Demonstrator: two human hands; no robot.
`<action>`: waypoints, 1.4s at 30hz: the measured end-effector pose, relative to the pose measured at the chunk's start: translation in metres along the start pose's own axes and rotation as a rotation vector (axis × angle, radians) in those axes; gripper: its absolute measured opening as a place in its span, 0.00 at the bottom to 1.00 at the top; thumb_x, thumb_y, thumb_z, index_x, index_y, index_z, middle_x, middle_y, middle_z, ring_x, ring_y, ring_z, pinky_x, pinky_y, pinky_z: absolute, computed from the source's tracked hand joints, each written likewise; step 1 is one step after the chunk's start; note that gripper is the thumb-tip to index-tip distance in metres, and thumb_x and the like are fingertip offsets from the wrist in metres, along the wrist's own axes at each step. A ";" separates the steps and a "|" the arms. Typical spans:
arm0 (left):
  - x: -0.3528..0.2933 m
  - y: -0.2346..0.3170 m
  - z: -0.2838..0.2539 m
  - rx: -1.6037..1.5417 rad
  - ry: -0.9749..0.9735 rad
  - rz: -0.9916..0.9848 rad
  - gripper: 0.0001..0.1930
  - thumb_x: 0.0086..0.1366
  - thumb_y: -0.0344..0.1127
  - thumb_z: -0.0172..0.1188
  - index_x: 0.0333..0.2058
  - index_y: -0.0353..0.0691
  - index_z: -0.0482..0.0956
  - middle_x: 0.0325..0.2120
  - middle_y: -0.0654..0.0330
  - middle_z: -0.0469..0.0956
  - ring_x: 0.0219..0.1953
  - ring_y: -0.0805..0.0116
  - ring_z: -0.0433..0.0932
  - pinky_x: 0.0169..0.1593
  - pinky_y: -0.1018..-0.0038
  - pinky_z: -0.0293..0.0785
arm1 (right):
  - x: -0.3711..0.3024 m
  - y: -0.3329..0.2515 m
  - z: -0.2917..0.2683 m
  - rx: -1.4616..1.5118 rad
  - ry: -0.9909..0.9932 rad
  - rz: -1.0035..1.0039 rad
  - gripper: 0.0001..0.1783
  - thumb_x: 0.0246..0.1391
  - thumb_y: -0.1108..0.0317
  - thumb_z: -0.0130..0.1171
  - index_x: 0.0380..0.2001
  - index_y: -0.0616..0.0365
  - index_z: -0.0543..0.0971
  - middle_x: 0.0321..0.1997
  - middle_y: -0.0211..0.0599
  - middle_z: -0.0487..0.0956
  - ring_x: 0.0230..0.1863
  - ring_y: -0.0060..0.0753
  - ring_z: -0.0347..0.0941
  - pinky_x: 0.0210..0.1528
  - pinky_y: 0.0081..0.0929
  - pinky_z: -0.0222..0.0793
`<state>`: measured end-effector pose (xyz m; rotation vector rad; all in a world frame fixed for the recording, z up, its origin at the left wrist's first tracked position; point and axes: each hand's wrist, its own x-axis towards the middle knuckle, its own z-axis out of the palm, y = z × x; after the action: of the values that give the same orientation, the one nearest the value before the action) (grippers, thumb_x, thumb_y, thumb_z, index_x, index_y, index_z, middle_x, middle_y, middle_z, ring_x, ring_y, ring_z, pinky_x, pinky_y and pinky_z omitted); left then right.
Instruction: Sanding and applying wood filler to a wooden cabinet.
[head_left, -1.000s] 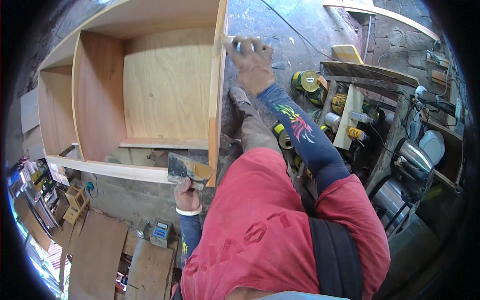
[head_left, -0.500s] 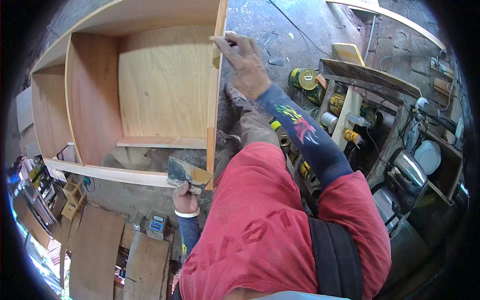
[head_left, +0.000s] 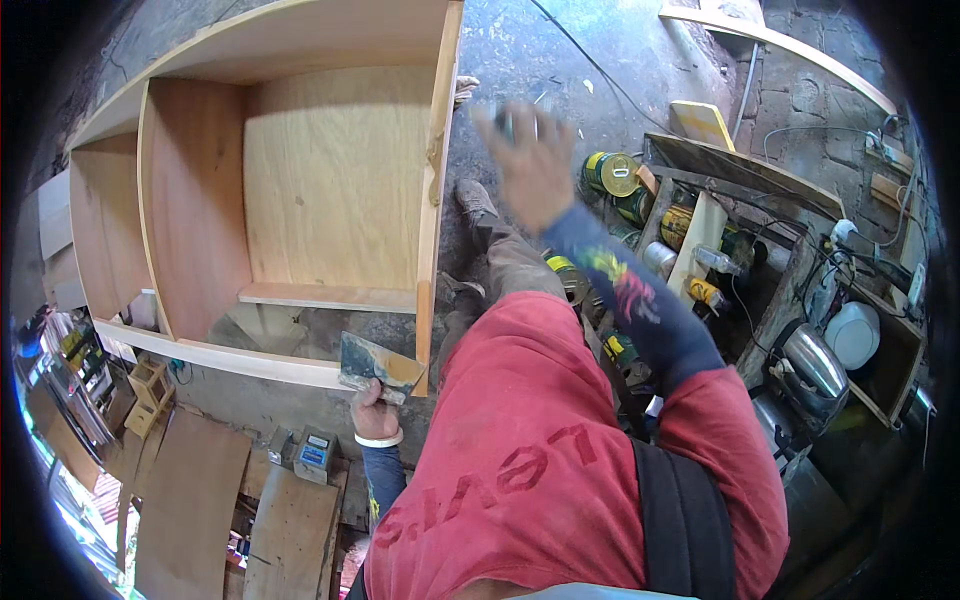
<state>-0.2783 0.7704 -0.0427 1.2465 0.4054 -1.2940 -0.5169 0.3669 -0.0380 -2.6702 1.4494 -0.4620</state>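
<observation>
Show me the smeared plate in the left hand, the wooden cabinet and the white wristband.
Smeared plate (head_left: 376,362): head view, middle of its flat face.
Wooden cabinet (head_left: 340,180): head view, its bare back panel.
White wristband (head_left: 379,441): head view, middle of the band.

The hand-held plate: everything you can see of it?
The flat plate is four-sided and dark grey, broad face turned up, with tan smears toward its right and a pale, crusty near edge, which the left hand holds. It is by the wooden cabinet's near right corner; material and contact there are unclear.
</observation>
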 end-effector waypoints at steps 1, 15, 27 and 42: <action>0.004 0.000 -0.007 0.021 0.002 -0.026 0.19 0.68 0.27 0.59 0.58 0.36 0.74 0.54 0.55 0.80 0.56 0.55 0.78 0.62 0.52 0.73 | 0.036 0.010 -0.002 -0.031 0.036 0.025 0.29 0.50 0.70 0.55 0.58 0.42 0.77 0.53 0.36 0.72 0.58 0.44 0.67 0.52 0.56 0.58; 0.018 0.006 -0.013 0.009 -0.057 -0.151 0.18 0.68 0.28 0.60 0.56 0.35 0.75 0.51 0.55 0.81 0.55 0.57 0.79 0.62 0.56 0.73 | -0.042 -0.106 -0.023 -0.086 -0.354 0.011 0.26 0.55 0.65 0.55 0.59 0.40 0.77 0.50 0.35 0.73 0.59 0.45 0.67 0.52 0.67 0.61; 0.026 0.003 -0.023 0.055 -0.132 -0.066 0.15 0.69 0.28 0.60 0.54 0.36 0.77 0.47 0.55 0.83 0.51 0.58 0.82 0.57 0.58 0.78 | -0.132 -0.108 0.022 0.016 0.054 0.006 0.37 0.46 0.74 0.55 0.63 0.35 0.74 0.57 0.34 0.71 0.62 0.44 0.63 0.62 0.57 0.55; 0.022 -0.002 -0.023 0.000 -0.209 -0.107 0.18 0.70 0.28 0.59 0.58 0.36 0.74 0.53 0.56 0.80 0.55 0.56 0.79 0.61 0.53 0.74 | -0.141 -0.184 -0.023 -0.069 -0.346 0.052 0.23 0.59 0.60 0.53 0.57 0.42 0.79 0.55 0.37 0.72 0.60 0.44 0.67 0.56 0.78 0.60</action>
<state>-0.2638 0.7799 -0.0696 1.0886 0.3253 -1.4998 -0.4471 0.5870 -0.0112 -2.5873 1.4442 0.0559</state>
